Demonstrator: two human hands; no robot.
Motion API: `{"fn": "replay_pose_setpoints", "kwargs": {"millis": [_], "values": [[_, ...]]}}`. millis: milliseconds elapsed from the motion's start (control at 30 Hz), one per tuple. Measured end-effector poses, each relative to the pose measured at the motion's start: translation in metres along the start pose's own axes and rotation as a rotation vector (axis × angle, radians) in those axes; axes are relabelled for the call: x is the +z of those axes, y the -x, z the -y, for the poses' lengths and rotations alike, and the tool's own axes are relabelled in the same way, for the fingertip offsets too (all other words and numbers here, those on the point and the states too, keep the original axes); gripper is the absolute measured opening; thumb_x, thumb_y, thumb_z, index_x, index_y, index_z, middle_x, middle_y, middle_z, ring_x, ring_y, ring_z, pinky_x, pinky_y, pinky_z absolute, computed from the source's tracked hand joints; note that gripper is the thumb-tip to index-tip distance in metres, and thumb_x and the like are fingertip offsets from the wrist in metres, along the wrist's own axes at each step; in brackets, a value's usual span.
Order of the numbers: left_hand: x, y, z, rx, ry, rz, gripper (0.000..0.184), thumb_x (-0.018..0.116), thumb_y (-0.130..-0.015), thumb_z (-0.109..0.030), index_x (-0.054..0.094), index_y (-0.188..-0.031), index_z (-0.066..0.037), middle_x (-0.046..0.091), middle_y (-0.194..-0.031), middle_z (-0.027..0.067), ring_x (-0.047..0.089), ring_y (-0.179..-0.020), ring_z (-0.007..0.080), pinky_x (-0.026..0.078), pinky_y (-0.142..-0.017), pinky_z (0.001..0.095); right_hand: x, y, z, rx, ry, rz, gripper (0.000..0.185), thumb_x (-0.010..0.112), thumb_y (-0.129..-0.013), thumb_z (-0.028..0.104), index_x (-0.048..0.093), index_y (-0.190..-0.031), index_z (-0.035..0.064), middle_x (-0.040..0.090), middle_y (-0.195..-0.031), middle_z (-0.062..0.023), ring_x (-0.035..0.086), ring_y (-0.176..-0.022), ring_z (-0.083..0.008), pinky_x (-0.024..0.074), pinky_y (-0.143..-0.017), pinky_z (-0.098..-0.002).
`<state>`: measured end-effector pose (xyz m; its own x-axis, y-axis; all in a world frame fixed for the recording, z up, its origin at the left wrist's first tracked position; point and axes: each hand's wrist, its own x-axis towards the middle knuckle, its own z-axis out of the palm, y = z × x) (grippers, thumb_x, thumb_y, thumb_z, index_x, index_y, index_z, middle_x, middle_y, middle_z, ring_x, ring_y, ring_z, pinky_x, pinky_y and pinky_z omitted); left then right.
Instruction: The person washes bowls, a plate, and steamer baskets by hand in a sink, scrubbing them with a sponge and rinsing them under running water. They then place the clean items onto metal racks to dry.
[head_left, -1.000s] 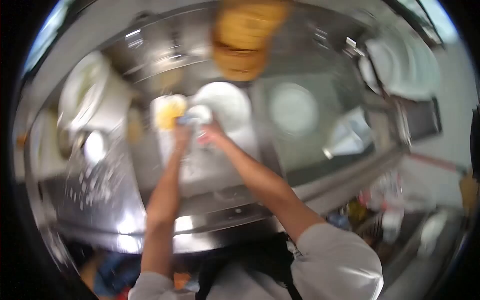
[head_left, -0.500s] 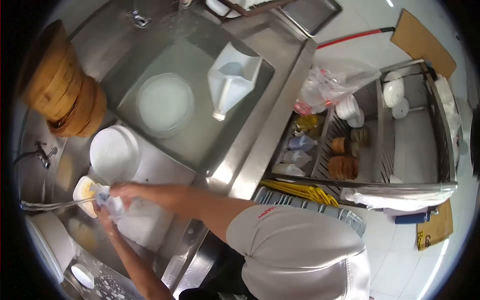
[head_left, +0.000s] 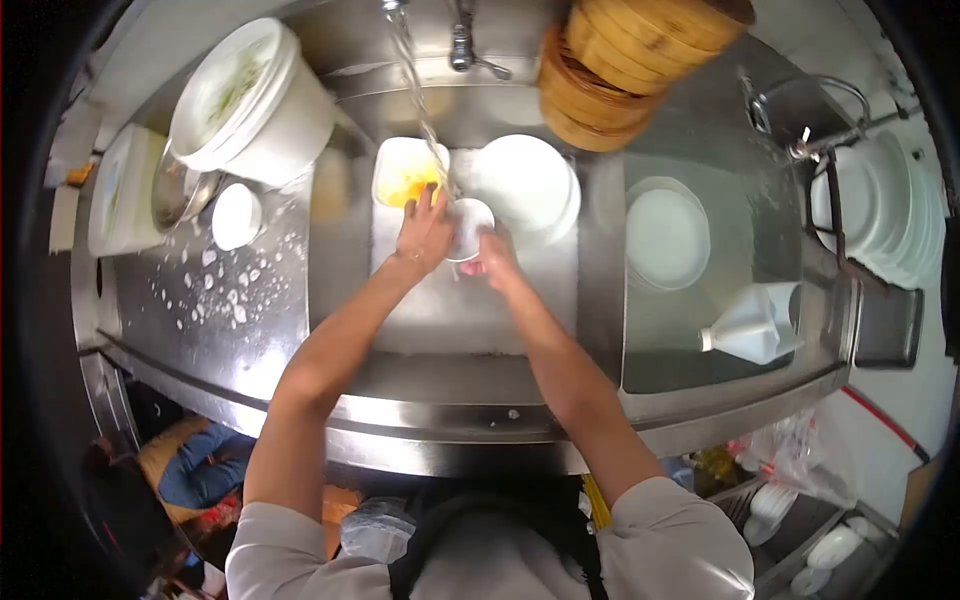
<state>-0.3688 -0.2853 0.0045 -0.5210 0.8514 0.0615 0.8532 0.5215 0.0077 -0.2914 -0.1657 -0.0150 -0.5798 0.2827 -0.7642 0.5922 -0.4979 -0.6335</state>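
My right hand (head_left: 492, 258) is closed on the near right edge of a small white bowl (head_left: 470, 228) under running water in the middle sink basin. Just left of the bowl, my left hand (head_left: 427, 235) has its fingers stretched out to the near edge of a white square container (head_left: 386, 182). Bright yellow-orange stuff (head_left: 405, 188) lies in that container, close to my fingertips. Whether my left hand also touches the bowl is hard to tell. White round plates (head_left: 518, 182) lie stacked right of the bowl.
Water pours from a tap (head_left: 394, 8) above. Bamboo steamers (head_left: 605, 100) stack up at the back right. The right basin's water holds a white round dish (head_left: 667, 238) and a cut white jug (head_left: 755, 325). On the wet left counter (head_left: 225, 330) stand a white bucket (head_left: 290, 125) and a small white bowl (head_left: 237, 217).
The view has turned to face the sink squarely. My left hand has shifted toward the container of yellow-orange stuff, while my right hand stays on the bowl.
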Motion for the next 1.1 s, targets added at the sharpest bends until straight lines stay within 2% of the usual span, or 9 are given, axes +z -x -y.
{"fn": "replay_pose_setpoints", "kwargs": {"millis": [200,333,433,500,533,733,767,833,1100], "values": [[0.098,-0.018,-0.009,-1.3,1.36,-0.382,0.042,0.059,-0.074,-0.009,0.051,-0.114,-0.003,0.063,-0.093,0.0166,0.061,-0.082,0.0366,0.048,-0.077,0.0402,0.033,-0.025,-0.013,-0.576,0.018,-0.209,0.048,0.044,-0.082,0.009,0.037,-0.13,0.0044,0.051,-0.113,-0.018,0.062,-0.088,-0.0324,0.0575,-0.047,-0.0374],[-0.003,-0.029,0.035,-0.306,0.774,0.008,0.032,0.063,-0.073,-0.009,0.055,-0.104,-0.01,0.061,-0.098,0.0101,0.059,-0.078,0.0165,0.048,-0.07,0.037,0.003,0.005,0.029,-0.17,0.138,0.138,0.044,0.045,-0.086,0.015,0.039,-0.129,0.0052,0.051,-0.111,-0.0146,0.058,-0.088,-0.0309,0.0562,-0.054,-0.0416],[0.035,-0.041,0.008,-1.265,1.355,-0.398,0.043,0.067,-0.075,-0.02,0.05,-0.111,-0.003,0.06,-0.094,0.0074,0.059,-0.083,0.0236,0.047,-0.074,0.0366,0.017,-0.034,0.014,-0.244,-0.257,0.015,0.037,0.045,-0.088,0.018,0.045,-0.123,0.0048,0.054,-0.101,-0.0113,0.058,-0.08,-0.0253,0.052,-0.061,-0.0368],[0.043,-0.024,0.015,-1.053,1.466,-0.39,0.043,0.066,-0.077,-0.018,0.05,-0.113,-0.002,0.06,-0.095,0.008,0.059,-0.086,0.022,0.047,-0.077,0.035,0.046,-0.032,-0.001,-0.261,-0.94,-0.124,0.035,0.045,-0.087,0.015,0.051,-0.119,0.0023,0.058,-0.092,-0.0119,0.058,-0.07,-0.0223,0.0492,-0.061,-0.0324],[0.046,-0.016,0.017,-0.943,1.523,-0.381,0.042,0.065,-0.078,-0.017,0.05,-0.115,-0.001,0.06,-0.096,0.0083,0.059,-0.088,0.0212,0.048,-0.079,0.0342,0.043,-0.046,-0.03,-0.641,-0.401,-0.202,0.027,0.05,-0.088,0.012,0.054,-0.114,0.0064,0.055,-0.095,-0.0079,0.057,-0.082,-0.0231,0.0505,-0.063,-0.0345],[0.032,0.003,0.02,-0.951,2.561,-0.05,0.047,0.034,-0.091,-0.044,0.058,-0.11,-0.008,0.063,-0.089,0.0061,0.06,-0.072,0.0191,0.05,-0.058,0.03,0.029,-0.015,0.0,-0.032,-0.438,0.396,0.02,0.052,-0.086,0.009,0.055,-0.105,0.0041,0.061,-0.082,-0.0109,0.06,-0.066,-0.0186,0.0468,-0.049,-0.0253],[0.077,0.011,0.027,0.0,2.978,0.161,0.042,0.033,-0.093,-0.04,0.058,-0.108,-0.01,0.062,-0.084,0.0046,0.06,-0.069,0.0178,0.05,-0.054,0.0319,0.036,-0.017,-0.002,-0.096,-0.451,0.367,0.019,0.052,-0.087,0.01,0.056,-0.104,0.0032,0.061,-0.079,-0.0104,0.06,-0.063,-0.0187,0.0464,-0.047,-0.0249],[0.018,0.008,-0.002,-0.997,2.448,-0.225,0.038,0.033,-0.094,-0.036,0.057,-0.106,-0.009,0.061,-0.08,0.0045,0.059,-0.067,0.0171,0.051,-0.057,0.032,0.043,-0.011,0.014,-0.201,-0.256,0.138,0.02,0.048,-0.089,0.012,0.056,-0.103,0.001,0.062,-0.075,-0.0101,0.059,-0.055,-0.0183,0.0453,-0.042,-0.0237],[-0.234,-0.003,0.116,-0.51,1.168,-0.713,0.044,0.059,-0.082,-0.036,0.06,-0.103,0.002,0.066,-0.092,0.0167,0.063,-0.085,0.0251,0.048,-0.077,0.0367,0.03,-0.02,0.02,0.043,-0.042,0.209,0.026,0.045,-0.089,0.011,0.048,-0.11,-0.0054,0.063,-0.079,-0.0162,0.061,-0.059,-0.0183,0.0451,-0.041,-0.0248]]}}
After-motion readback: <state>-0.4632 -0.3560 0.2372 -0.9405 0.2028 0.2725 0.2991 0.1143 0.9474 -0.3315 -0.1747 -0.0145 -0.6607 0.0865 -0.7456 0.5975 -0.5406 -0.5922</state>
